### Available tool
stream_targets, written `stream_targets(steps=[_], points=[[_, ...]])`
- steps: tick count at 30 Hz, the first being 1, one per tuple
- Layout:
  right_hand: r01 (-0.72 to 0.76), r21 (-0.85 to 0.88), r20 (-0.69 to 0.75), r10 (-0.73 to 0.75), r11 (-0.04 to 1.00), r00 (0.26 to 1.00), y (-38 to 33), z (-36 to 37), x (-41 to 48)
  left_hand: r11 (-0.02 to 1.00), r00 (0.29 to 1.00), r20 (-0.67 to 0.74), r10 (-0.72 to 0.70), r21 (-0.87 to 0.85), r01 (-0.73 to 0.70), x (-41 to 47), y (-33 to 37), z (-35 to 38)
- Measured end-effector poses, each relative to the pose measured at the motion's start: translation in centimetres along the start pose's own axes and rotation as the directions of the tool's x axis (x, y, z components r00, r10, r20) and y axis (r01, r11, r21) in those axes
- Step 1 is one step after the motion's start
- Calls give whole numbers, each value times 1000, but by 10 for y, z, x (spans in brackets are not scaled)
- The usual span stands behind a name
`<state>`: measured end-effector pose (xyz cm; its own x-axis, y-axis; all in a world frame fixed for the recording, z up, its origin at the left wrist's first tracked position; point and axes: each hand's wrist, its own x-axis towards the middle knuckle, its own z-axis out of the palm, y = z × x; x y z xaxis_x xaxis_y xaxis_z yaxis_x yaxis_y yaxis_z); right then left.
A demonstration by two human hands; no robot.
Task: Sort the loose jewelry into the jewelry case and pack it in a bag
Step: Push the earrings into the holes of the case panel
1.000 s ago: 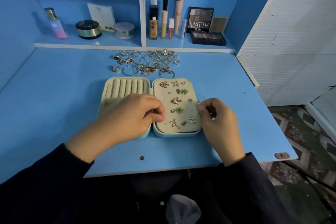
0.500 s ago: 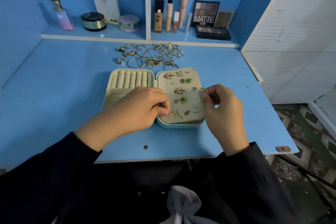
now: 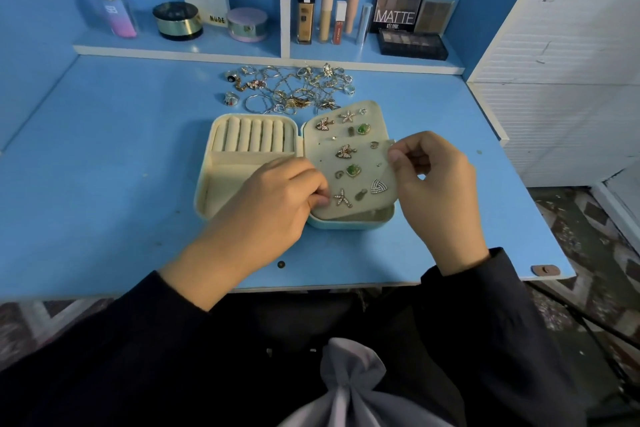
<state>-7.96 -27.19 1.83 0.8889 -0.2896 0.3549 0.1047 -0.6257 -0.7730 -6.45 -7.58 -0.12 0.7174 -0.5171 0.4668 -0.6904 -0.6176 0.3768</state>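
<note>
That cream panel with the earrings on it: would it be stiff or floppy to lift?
Probably fairly stiff: the panel, pinched at two edges by the left hand and right hand, looks nearly flat. Likely light, since two pinches alone carry it. The earrings sit in place on the tilt, so probably pinned through.

Blue table (image 3: 104,184) — pale cream jewelry case (image 3: 242,163), green-stoned earrings (image 3: 363,129) — grey bag (image 3: 349,392)

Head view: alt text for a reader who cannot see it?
The left hand and right hand pinch opposite edges of an earring panel, holding it tilted over the right half of the open jewelry case. Loose jewelry lies behind it on the blue desk.
</note>
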Motion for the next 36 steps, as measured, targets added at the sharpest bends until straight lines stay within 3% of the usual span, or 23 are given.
stream_targets(steps=[4,13,26,36], points=[[-18,-1,8,18,1000,1000,-1,0,0,999,994,-105,37,32,-33,-9,1,7],[-51,73,17,50,996,999,-11,-4,3,995,993,-96,-68,-81,61,-21,1,5],[-13,257,54,-1,966,999,-41,-1,9,984,947,-268,-175,-69,162,-25,15,8],[24,437,84,-68,899,994,-41,16,10,920,894,-283,-348,-285,268,-32,20,2]])
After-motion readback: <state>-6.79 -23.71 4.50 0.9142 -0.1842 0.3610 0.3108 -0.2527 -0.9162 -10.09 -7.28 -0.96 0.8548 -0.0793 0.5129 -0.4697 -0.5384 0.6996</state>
